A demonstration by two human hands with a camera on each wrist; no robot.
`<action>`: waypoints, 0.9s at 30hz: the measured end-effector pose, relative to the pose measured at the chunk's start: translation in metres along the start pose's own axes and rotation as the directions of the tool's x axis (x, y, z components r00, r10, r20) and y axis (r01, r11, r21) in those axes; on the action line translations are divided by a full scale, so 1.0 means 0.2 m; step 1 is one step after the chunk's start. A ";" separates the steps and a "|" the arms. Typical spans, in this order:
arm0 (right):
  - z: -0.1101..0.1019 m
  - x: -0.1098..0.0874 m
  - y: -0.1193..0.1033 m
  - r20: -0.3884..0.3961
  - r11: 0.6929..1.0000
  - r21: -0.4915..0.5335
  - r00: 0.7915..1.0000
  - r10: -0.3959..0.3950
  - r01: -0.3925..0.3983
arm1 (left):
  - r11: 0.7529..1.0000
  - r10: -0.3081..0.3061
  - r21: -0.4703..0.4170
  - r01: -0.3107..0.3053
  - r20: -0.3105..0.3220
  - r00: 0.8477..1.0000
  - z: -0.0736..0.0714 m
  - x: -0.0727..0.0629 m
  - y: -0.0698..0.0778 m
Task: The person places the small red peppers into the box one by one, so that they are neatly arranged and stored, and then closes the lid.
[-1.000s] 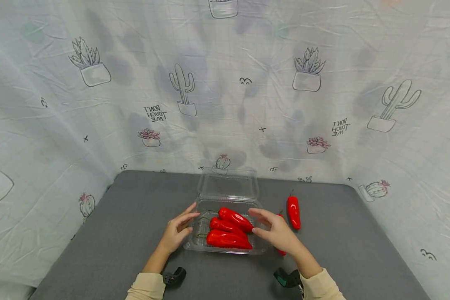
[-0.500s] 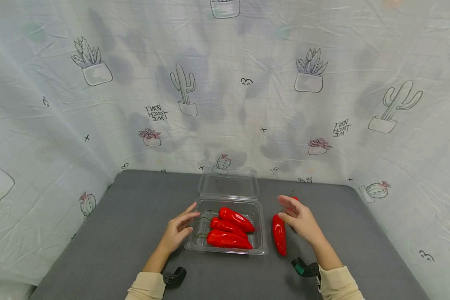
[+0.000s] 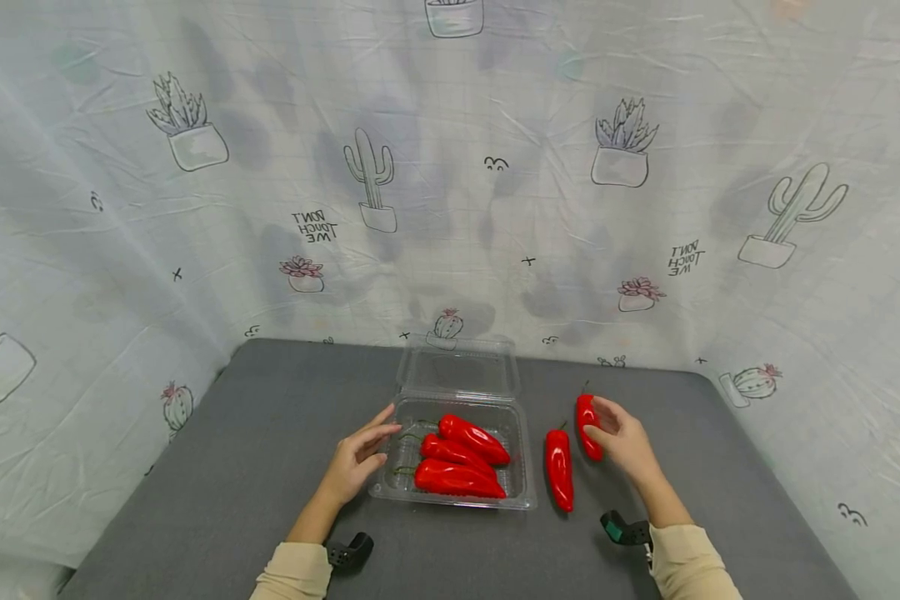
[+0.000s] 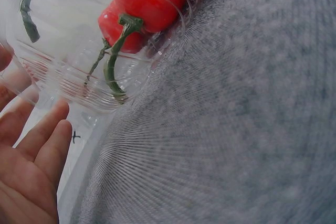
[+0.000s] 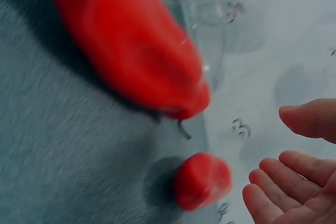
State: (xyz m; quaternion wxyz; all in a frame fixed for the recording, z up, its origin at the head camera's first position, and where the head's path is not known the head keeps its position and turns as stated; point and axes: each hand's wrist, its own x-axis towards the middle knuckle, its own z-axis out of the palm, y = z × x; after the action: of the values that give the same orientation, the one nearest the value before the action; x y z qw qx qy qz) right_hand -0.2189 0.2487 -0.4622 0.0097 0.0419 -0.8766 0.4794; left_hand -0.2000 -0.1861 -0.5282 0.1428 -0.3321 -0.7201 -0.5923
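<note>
A clear plastic clamshell box (image 3: pixel 521 479) stands with its lid (image 3: pixel 457 371) raised at the back. Inside lie three red peppers (image 3: pixel 461 479) with green stems pointing left. My left hand (image 3: pixel 351 462) is at the box's left edge, fingers extended; in the left wrist view the fingertips (image 4: pixel 62 109) are against or just beside the plastic wall. Outside, right of the box, lie two more red peppers: a nearer one (image 3: pixel 558 471) and a farther one (image 3: pixel 587 417). Over the farther one's right side hovers my right hand (image 3: pixel 624 437), thumb and fingers spread, nothing held in the right wrist view.
A grey cloth-covered table (image 3: pixel 270 433) carries everything. Behind and at both sides hangs a pale sheet (image 3: pixel 450 208) printed with potted cacti. Dark straps with devices (image 3: pixel 351 550) sit at the wrists.
My right hand has moved right, away from the box's right side, past the nearer loose pepper to the farther one. My left hand and the boxed peppers stay put.
</note>
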 end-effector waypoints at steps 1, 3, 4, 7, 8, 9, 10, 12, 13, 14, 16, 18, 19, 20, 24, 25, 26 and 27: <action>0.00 0.00 0.02 0.002 1.000 -0.002 1.000 0.015 -0.015 | 1.000 -0.007 0.001 0.007 -0.001 1.000 0.00 0.00 0.00; 0.00 0.01 0.04 0.006 0.999 -0.011 0.999 0.042 -0.042 | 1.000 -0.024 0.003 0.024 -0.004 1.000 0.00 0.00 0.01; 0.00 0.02 0.06 0.008 0.998 -0.014 0.998 0.056 -0.055 | 1.000 -0.026 0.007 0.026 -0.003 1.000 0.00 0.00 0.01; 0.00 0.04 0.09 0.011 0.996 -0.027 0.997 0.082 -0.081 | 1.000 -0.021 0.014 0.021 -0.004 1.000 0.00 0.00 0.01; 0.00 0.04 0.10 0.010 0.995 -0.035 0.996 0.089 -0.088 | 1.000 -0.018 0.014 0.018 -0.002 1.000 0.00 0.00 0.01; 0.00 0.05 0.11 0.007 0.995 -0.043 0.996 0.094 -0.093 | 1.000 -0.017 0.012 0.017 -0.001 1.000 0.00 0.00 0.00; 0.00 0.05 0.11 0.006 0.994 -0.054 0.995 0.099 -0.098 | 1.000 -0.015 0.011 0.015 0.000 1.000 -0.01 0.00 0.00; 0.00 0.06 0.12 0.002 0.991 -0.080 0.994 0.107 -0.107 | 1.000 -0.019 0.008 0.019 0.000 1.000 -0.01 0.00 0.00; 0.01 0.07 0.13 -0.002 0.989 -0.096 0.994 0.112 -0.112 | 1.000 -0.023 0.006 0.023 -0.001 1.000 -0.01 0.00 0.00; 0.01 0.07 0.13 -0.004 0.987 -0.117 0.994 0.113 -0.112 | 1.000 -0.026 0.004 0.026 -0.001 1.000 -0.01 0.00 0.00; 0.02 0.08 0.13 -0.008 0.982 -0.151 0.993 0.114 -0.114 | 0.999 -0.032 0.002 0.032 -0.001 0.999 -0.01 0.00 0.00; 0.03 0.08 0.13 -0.013 0.977 -0.179 0.994 0.112 -0.113 | 0.999 -0.036 0.000 0.036 0.000 0.999 -0.01 0.00 0.00; 0.03 0.08 0.12 -0.016 0.975 -0.193 0.994 0.110 -0.111 | 0.999 -0.035 -0.001 0.035 0.000 0.999 -0.01 0.00 0.00; 0.04 0.09 0.12 -0.019 0.973 -0.207 0.994 0.105 -0.107 | 0.999 -0.034 -0.001 0.034 0.001 0.999 -0.01 0.00 0.00; 0.05 0.10 0.12 -0.025 0.964 -0.241 0.994 0.108 -0.111 | 1.000 -0.026 0.001 0.026 0.003 1.000 -0.01 -0.01 -0.01; 0.05 0.10 0.12 -0.026 0.963 -0.245 0.994 0.110 -0.113 | 1.000 -0.025 0.001 0.025 0.003 1.000 -0.01 -0.01 -0.01; 0.06 0.10 0.12 -0.026 0.961 -0.251 0.993 0.112 -0.115 | 1.000 -0.024 0.004 0.024 0.005 1.000 -0.01 -0.01 -0.01; 0.06 0.10 0.12 -0.026 0.960 -0.253 0.993 0.117 -0.119 | 1.000 -0.024 0.006 0.024 0.007 1.000 -0.01 -0.01 -0.01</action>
State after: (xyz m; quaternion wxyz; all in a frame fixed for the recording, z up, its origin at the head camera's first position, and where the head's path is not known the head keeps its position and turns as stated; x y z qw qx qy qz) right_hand -0.2407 0.2509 -0.4881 -0.0090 -0.0145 -0.9316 0.3632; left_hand -0.2006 -0.1879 -0.5309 0.1343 -0.3251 -0.7262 -0.5907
